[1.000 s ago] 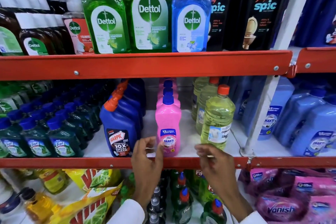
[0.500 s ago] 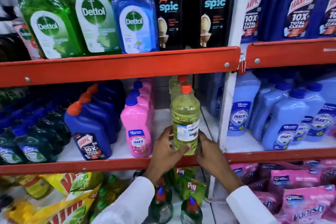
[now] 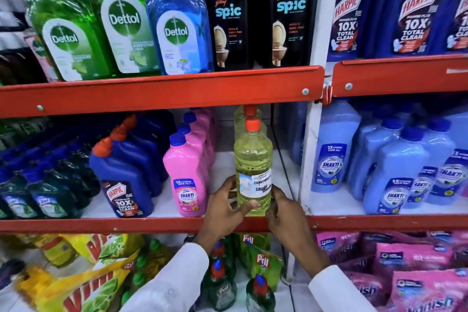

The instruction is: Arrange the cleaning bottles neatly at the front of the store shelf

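Red-railed store shelving (image 3: pixel 162 92) frames a person's left hand (image 3: pixel 224 206) and right hand (image 3: pixel 283 213), both wrapped around the base of a yellow bottle (image 3: pixel 253 172) standing upright at the shelf's front edge, beside a pink bottle (image 3: pixel 186 182); any careless nudge forward could tip it over the rail.

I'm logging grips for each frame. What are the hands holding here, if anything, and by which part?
Both hands, left hand and right hand, clasp the yellow bottle low on its body, around the label and base, upright at the shelf's front edge.
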Motion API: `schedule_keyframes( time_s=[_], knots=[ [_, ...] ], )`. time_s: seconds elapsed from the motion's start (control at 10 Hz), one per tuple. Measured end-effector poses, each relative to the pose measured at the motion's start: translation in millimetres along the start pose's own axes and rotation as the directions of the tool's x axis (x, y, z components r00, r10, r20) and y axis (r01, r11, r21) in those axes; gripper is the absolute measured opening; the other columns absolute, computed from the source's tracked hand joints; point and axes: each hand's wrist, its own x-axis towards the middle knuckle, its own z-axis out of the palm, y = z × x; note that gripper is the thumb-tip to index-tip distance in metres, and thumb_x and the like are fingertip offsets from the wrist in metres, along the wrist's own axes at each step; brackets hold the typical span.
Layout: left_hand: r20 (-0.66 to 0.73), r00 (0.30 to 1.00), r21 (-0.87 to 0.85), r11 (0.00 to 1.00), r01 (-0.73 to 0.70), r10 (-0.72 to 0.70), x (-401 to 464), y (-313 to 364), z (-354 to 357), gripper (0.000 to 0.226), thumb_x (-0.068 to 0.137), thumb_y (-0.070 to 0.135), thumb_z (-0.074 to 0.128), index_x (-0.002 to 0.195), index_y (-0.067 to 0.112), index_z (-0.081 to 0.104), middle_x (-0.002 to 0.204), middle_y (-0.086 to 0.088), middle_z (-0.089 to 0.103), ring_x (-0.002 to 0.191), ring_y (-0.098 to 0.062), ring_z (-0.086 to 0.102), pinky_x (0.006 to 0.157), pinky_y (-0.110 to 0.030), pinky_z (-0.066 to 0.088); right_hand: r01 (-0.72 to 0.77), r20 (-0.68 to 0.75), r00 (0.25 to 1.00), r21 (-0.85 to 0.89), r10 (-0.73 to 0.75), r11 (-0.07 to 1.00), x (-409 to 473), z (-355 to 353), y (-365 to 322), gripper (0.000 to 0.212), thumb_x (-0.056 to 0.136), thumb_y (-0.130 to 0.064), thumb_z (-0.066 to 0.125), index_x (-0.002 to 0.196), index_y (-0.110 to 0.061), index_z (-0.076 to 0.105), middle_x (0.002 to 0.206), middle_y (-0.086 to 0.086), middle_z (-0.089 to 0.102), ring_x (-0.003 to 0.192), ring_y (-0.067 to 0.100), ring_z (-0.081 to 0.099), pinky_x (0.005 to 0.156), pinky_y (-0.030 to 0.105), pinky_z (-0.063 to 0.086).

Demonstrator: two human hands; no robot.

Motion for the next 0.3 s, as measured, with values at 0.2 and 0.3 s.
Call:
schedule_keyframes(
  time_s=[0.2, 0.3],
  knots=[
    [0.021, 1.0, 0.025, 1.0, 0.016, -0.016, 0, 2, -3, 0.068, 0.076, 0.039, 0.08, 0.137, 0.028, 0.053, 0.125, 0.01, 0.073, 0.112, -0.002, 0.069, 0.1, -0.028, 0.058, -0.015, -0.013, 1.0, 0.006, 0.015, 1.0, -1, 6, 2, 0.057, 0.085, -0.006, 0.056, 0.141, -0.016, 0.047, 0.098, 0.012, 0.075, 0.086, 0.029, 0.069, 0.067, 0.023, 0.041],
    [-0.032, 0.999, 0.064, 0.998, -0.007, 0.009, -5, 11, -4, 0.071, 0.075, 0.039, 0.084, 0.138, 0.034, 0.053, 0.13, 0.01, 0.072, 0.116, -0.006, 0.068, 0.101, -0.022, 0.055, -0.036, -0.128, 0.99, 0.136, 0.054, 0.99, -8, 4, 8, 0.055, 0.085, -0.007, 0.059, 0.139, -0.018, 0.052, 0.108, 0.005, 0.076, 0.09, 0.018, 0.073, 0.077, 0.018, 0.052]
  ],
)
